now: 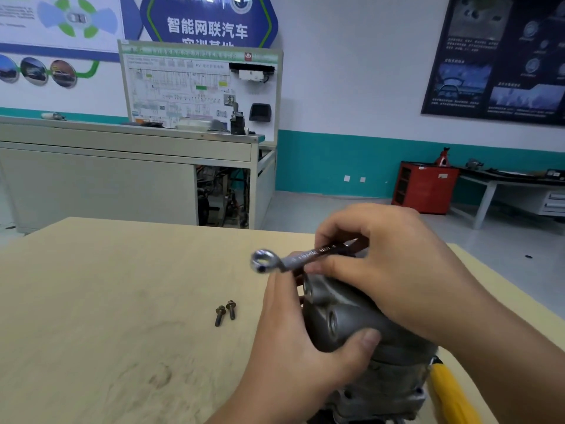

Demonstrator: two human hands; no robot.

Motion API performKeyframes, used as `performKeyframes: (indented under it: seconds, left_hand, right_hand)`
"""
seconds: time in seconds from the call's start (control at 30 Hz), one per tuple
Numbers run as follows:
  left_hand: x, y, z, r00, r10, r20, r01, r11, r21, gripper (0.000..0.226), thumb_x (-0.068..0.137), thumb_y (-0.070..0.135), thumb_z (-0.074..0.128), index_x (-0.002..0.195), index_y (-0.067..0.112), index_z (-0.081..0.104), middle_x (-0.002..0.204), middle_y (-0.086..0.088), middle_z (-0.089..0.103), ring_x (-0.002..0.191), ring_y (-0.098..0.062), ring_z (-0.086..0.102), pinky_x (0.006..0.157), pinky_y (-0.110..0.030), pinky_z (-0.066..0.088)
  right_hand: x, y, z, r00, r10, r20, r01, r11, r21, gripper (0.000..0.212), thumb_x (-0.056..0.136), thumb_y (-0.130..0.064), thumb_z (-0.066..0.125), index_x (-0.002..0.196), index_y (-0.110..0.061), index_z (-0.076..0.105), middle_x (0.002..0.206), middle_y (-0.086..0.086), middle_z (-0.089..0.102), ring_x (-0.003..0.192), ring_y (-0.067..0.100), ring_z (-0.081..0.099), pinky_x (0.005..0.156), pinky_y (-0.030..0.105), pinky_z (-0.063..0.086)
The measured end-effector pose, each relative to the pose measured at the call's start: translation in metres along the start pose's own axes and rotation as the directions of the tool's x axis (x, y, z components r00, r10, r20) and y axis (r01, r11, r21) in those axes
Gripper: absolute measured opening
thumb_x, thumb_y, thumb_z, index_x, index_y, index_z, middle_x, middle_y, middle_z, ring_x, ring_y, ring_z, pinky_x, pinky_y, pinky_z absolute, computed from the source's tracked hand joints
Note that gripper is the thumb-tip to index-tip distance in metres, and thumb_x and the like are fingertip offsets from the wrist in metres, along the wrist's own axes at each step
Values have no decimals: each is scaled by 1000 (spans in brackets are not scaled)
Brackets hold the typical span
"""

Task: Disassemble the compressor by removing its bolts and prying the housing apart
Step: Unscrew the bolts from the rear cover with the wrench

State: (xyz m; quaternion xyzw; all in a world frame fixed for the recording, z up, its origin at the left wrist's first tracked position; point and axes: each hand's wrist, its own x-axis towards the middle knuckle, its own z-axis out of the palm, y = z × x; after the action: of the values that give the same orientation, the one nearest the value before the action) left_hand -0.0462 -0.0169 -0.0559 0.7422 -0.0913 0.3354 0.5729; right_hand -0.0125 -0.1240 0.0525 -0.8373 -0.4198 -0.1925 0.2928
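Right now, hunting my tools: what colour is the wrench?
Silver; wrench shows best in head view.

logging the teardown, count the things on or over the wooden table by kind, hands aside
loose bolts: 2
wrench: 1
compressor: 1
yellow-handled tool: 1
total: 5

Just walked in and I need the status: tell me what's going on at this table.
A person is taking apart a grey compressor on the wooden table. The left hand grips its housing, while the right hand holds a ring wrench above it, the ring end on no bolt. Two bolts lie loose on the table to the left. A yellow handle shows beside the compressor.
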Motion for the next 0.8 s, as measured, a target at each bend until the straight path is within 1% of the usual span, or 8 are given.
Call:
performKeyframes:
  seconds: [0.07, 0.13, 0.2, 0.27, 0.37, 0.57, 0.7, 0.8]
  left_hand:
    - [-1, -1, -1, 1000, -3, 1, 3, 1000, 1, 78, 51, 57, 67, 121, 40, 38, 114, 31, 52, 104, 9, 57, 75, -9, 47]
    - [-2, -3, -1, 1000, -15, -3, 15, 1000, 25, 79, 49, 60, 67, 121, 47, 36, 114, 27, 52, 105, 3, 58, 80, -17, 49]
    - [-3, -4, 0, 1000, -26, 0, 26, 999, 31, 76, 49, 58, 68, 117, 56, 34, 116, 27, 51, 106, -2, 59, 81, -25, 51]
    - [-4, -3, 0, 1000, -24, -1, 24, 999, 38, 75, 50, 56, 68, 116, 59, 33, 116, 29, 50, 105, -3, 59, 80, -26, 52]
    - [-5, -4, 0, 1000, -27, 3, 27, 999, 26, 74, 51, 55, 69, 117, 58, 34, 116, 27, 51, 106, -3, 59, 81, -28, 52]
    - [-5, -4, 0, 1000, -22, 12, 22, 999, 25, 74, 52, 55, 69, 119, 54, 36, 116, 23, 52, 107, -7, 60, 85, -38, 54]
    - [-5, -5, -1, 1000, -17, 8, 16, 1000, 6, 72, 53, 53, 70, 117, 55, 37, 115, 25, 52, 107, -8, 61, 82, -36, 55]
    - [-5, -6, -1, 1000, -10, 11, 10, 1000, 6, 73, 54, 54, 70, 119, 53, 37, 116, 22, 52, 108, -10, 60, 84, -41, 55]
  right_hand:
    - [-10, 6, -4, 999, -34, -30, 34, 999, 2, 12, 66, -38, 61, 72, -32, 68, 76, -17, 64, 83, -2, 55, 72, 16, 42]
    - [-21, 15, -6, 995, -38, -95, 44, 997, 65, 10, 69, -31, 68, 77, -32, 74, 78, -22, 68, 83, -6, 59, 72, 9, 43]
    - [-29, 24, -9, 976, 58, -210, 7, 955, 296, 10, 66, -34, 72, 75, -32, 76, 79, -23, 71, 81, -8, 64, 69, 4, 45]
    - [-32, 37, -16, 932, 170, -321, 26, 850, 526, 14, 63, -36, 64, 70, -32, 75, 79, -17, 73, 80, 0, 68, 68, 8, 50]
    - [-31, 53, -22, 913, 210, -351, 72, 761, 644, 18, 63, -41, 66, 74, -30, 75, 85, -6, 75, 86, 13, 70, 77, 21, 55]
    - [-22, 48, -12, 921, 164, -353, 118, 748, 654, 15, 60, -35, 67, 72, -33, 76, 80, -9, 72, 79, 10, 67, 73, 16, 52]
    - [-27, 42, -7, 936, 85, -342, 100, 867, 489, 14, 63, -29, 69, 76, -28, 75, 83, -10, 72, 85, 5, 67, 72, 12, 49]
    - [-30, 44, -5, 948, 58, -314, 89, 897, 434, 13, 65, -22, 69, 76, -27, 75, 83, -12, 71, 85, 4, 66, 73, 11, 48]
